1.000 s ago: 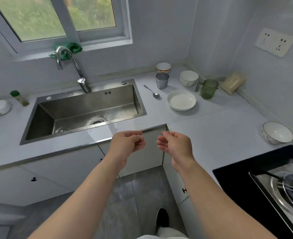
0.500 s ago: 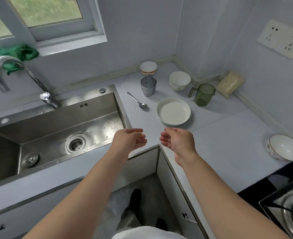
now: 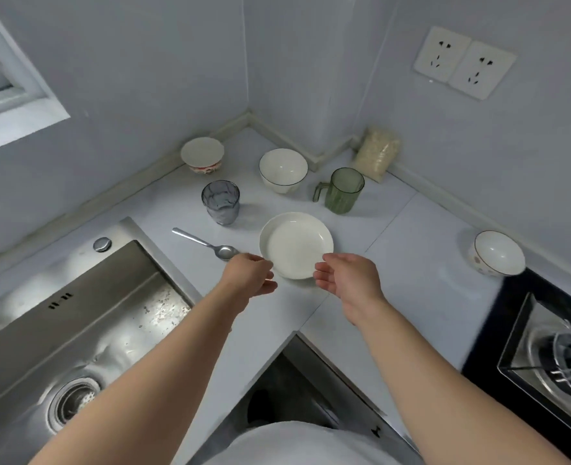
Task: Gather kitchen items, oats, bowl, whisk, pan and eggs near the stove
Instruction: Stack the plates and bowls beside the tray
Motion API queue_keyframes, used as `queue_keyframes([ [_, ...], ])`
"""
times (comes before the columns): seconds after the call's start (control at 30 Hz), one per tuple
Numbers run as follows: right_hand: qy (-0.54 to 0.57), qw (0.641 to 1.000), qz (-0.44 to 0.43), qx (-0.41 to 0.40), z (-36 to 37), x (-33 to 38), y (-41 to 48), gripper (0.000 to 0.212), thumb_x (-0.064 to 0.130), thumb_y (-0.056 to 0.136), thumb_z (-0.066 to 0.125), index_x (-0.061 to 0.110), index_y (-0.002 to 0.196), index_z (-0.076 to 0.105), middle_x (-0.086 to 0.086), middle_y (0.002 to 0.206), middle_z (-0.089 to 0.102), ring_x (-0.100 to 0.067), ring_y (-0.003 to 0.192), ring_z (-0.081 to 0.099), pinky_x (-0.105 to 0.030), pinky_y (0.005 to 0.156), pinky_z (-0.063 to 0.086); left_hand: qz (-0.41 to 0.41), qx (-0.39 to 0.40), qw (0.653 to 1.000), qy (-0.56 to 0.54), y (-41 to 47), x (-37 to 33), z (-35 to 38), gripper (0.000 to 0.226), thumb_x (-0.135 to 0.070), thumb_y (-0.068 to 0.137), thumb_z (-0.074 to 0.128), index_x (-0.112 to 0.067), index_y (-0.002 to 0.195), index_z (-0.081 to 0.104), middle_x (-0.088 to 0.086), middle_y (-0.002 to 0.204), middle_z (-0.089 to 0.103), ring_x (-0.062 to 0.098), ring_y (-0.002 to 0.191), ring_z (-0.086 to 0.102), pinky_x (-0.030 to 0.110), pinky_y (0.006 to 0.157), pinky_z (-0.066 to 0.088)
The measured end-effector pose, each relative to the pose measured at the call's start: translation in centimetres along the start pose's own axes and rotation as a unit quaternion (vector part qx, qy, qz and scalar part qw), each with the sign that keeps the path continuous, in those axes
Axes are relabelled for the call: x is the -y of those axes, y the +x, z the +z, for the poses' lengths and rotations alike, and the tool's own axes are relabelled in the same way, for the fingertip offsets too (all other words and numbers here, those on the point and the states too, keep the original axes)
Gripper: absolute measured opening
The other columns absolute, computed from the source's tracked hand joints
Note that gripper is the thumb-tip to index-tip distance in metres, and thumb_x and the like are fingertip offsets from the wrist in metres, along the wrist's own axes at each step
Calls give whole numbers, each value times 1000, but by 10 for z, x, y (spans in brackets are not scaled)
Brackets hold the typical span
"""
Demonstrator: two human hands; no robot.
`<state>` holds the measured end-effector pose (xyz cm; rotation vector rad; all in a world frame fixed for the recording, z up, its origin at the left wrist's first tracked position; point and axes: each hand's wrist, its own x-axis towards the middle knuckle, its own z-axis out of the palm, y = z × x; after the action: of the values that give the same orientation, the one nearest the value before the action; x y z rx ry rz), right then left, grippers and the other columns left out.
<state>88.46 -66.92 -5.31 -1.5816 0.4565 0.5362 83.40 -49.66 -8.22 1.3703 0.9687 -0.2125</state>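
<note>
A clear bag of oats (image 3: pixel 377 153) leans against the wall in the counter's corner. In front of me lies a shallow white dish (image 3: pixel 295 243). My left hand (image 3: pixel 248 275) and my right hand (image 3: pixel 346 276) hover at its near rim, fingers loosely curled, holding nothing. A white bowl (image 3: pixel 283 169) stands behind the dish. A patterned bowl (image 3: pixel 202 154) sits further left and back. Another patterned bowl (image 3: pixel 497 252) sits at the right, beside the stove (image 3: pixel 559 357).
A blue-grey glass (image 3: pixel 221 201), a green handled cup (image 3: pixel 342 189) and a metal spoon (image 3: pixel 206 244) stand around the dish. The steel sink (image 3: pixel 76 330) fills the left. Wall sockets (image 3: pixel 463 62) are high on the right wall.
I have moved closer to the corner counter. Both hands have reached forward from the counter's edge to the near rim of the white dish. The tap and window have left the view.
</note>
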Motion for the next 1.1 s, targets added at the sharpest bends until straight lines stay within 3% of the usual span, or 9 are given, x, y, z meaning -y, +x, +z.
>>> queue_keyframes([
  [0.2, 21, 998, 14, -61, -19, 3, 15, 7, 8, 94, 60, 3, 94, 66, -15, 83, 72, -25, 72, 69, -33, 68, 59, -75, 24, 994, 76, 33, -8, 14, 18, -15, 96, 58, -5, 84, 49, 18, 98, 60, 39, 90, 72, 45, 83, 60],
  [0.4, 32, 996, 26, -82, -27, 7, 28, 6, 7, 94, 60, 4, 91, 64, -17, 85, 71, -26, 71, 68, -33, 68, 59, -91, 26, 994, 63, 59, -9, 20, 21, -10, 96, 55, 2, 111, 48, 22, 100, 57, 41, 92, 68, 42, 73, 61],
  [0.63, 32, 996, 36, -76, -35, 10, 39, 5, 6, 93, 59, 4, 91, 63, -17, 86, 70, -26, 71, 67, -34, 69, 60, -116, -10, 989, 87, 74, -8, 32, 19, 2, 92, 46, 4, 109, 54, 24, 91, 65, 38, 73, 68, 41, 60, 62],
  [0.73, 22, 997, 44, -65, -40, 10, 39, 4, 8, 94, 61, 5, 92, 63, -17, 88, 71, -28, 73, 68, -34, 71, 60, -124, -28, 989, 80, 75, -10, 37, 17, 6, 91, 43, 3, 105, 53, 23, 84, 65, 41, 75, 70, 45, 67, 62],
  [0.87, 15, 997, 50, -65, -48, 7, 40, 5, 9, 94, 61, 5, 91, 63, -17, 89, 70, -28, 75, 69, -35, 74, 61, -143, -51, 988, 36, 74, -14, 45, 11, 2, 96, 41, 3, 102, 51, 26, 99, 67, 43, 87, 69, 45, 79, 58],
  [0.97, 13, 996, 54, -66, -53, 3, 40, 5, 10, 94, 61, 6, 93, 64, -17, 91, 71, -28, 75, 69, -34, 72, 60, -120, -35, 991, 52, 76, -9, 44, 23, 4, 96, 44, 8, 116, 55, 26, 105, 68, 37, 89, 71, 44, 86, 59],
  [1.1, 10, 996, 56, -64, -55, -2, 42, 5, 10, 94, 61, 6, 95, 64, -17, 91, 71, -27, 74, 69, -33, 70, 60, -106, -30, 991, 71, 70, -4, 38, 25, 7, 91, 41, 11, 111, 55, 21, 75, 73, 38, 89, 73, 46, 90, 57],
])
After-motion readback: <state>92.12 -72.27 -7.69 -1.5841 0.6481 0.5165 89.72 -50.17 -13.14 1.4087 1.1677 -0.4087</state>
